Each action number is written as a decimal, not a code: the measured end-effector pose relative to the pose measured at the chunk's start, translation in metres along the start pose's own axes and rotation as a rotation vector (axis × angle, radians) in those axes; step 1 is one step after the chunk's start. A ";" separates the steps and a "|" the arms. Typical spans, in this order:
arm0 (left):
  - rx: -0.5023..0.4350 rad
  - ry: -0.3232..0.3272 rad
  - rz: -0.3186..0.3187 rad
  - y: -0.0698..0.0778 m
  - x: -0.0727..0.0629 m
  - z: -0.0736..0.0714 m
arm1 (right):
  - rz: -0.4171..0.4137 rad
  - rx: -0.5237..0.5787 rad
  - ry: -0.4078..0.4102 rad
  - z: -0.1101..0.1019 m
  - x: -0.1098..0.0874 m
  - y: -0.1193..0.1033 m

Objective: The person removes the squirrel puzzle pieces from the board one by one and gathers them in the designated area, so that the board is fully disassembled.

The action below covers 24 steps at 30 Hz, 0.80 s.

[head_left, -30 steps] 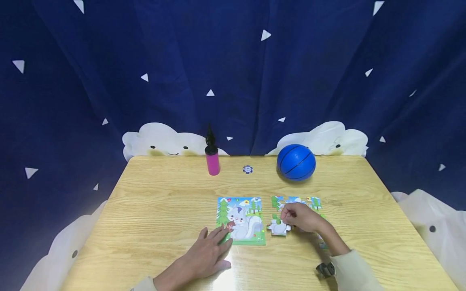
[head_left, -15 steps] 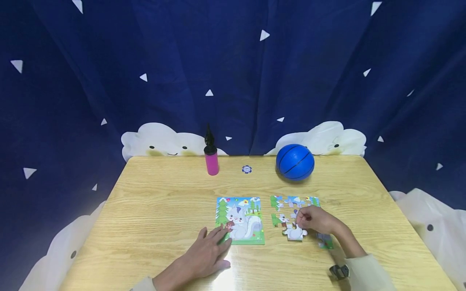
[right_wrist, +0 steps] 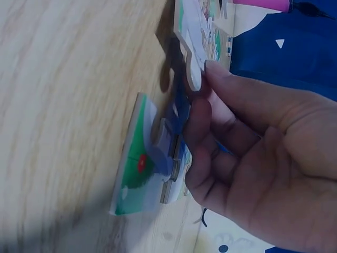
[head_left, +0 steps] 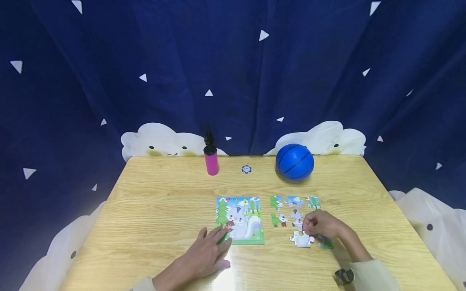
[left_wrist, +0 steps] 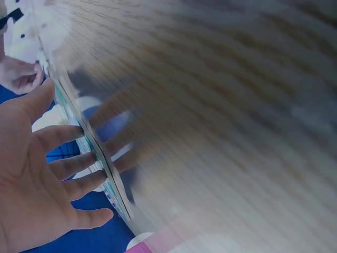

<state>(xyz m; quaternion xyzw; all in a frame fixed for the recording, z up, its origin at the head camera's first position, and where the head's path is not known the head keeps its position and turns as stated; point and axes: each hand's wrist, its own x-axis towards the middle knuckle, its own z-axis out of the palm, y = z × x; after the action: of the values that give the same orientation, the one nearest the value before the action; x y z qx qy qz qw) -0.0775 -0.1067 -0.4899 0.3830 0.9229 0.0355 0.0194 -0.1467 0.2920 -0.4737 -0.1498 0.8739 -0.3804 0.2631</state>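
A mostly white jigsaw puzzle piece [head_left: 302,239] is pinched between the thumb and fingers of my right hand [head_left: 322,223]; in the right wrist view this jigsaw piece [right_wrist: 190,39] is tilted above the table. Just below it there lies a green corner piece [right_wrist: 134,168] with a red flower. In the head view, more jigsaw pieces [head_left: 294,201] lie in loose rows beyond and left of that hand, which partly covers others. My left hand [head_left: 207,251] rests its spread, relaxed fingers on the lower left of a squirrel picture board [head_left: 255,214].
At the back of the wooden table [head_left: 164,202] are a pink pump bottle [head_left: 212,162] with a black top, a round blue-and-white chip [head_left: 246,169] and a blue ball [head_left: 295,162]. A dark blue curtain [head_left: 182,60] hangs behind the table.
My right hand has moved the white jigsaw piece rightward and slightly toward me, uncovering pieces on the left. My left hand stays on the picture board.
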 end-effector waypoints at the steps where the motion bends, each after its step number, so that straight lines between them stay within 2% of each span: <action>1: 0.000 -0.003 -0.002 0.000 0.000 0.000 | 0.000 -0.001 0.002 0.000 0.000 0.001; 11: 0.006 0.025 0.001 0.001 0.000 0.001 | 0.081 -0.083 0.058 0.003 -0.001 -0.001; 14: 0.009 0.032 0.002 0.001 0.000 0.001 | 0.075 -0.109 0.076 0.001 -0.001 -0.003; 19: 0.002 0.032 0.001 0.001 0.000 0.000 | 0.067 -0.091 0.090 0.000 0.006 -0.010; 24: -0.021 0.021 -0.006 0.001 0.000 -0.001 | 0.000 -0.086 0.081 0.004 0.019 -0.021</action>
<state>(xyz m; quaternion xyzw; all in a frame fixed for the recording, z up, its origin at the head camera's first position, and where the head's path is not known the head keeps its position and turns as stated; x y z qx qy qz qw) -0.0769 -0.1053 -0.4888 0.3796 0.9237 0.0493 0.0137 -0.1582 0.2669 -0.4667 -0.1454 0.8993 -0.3483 0.2208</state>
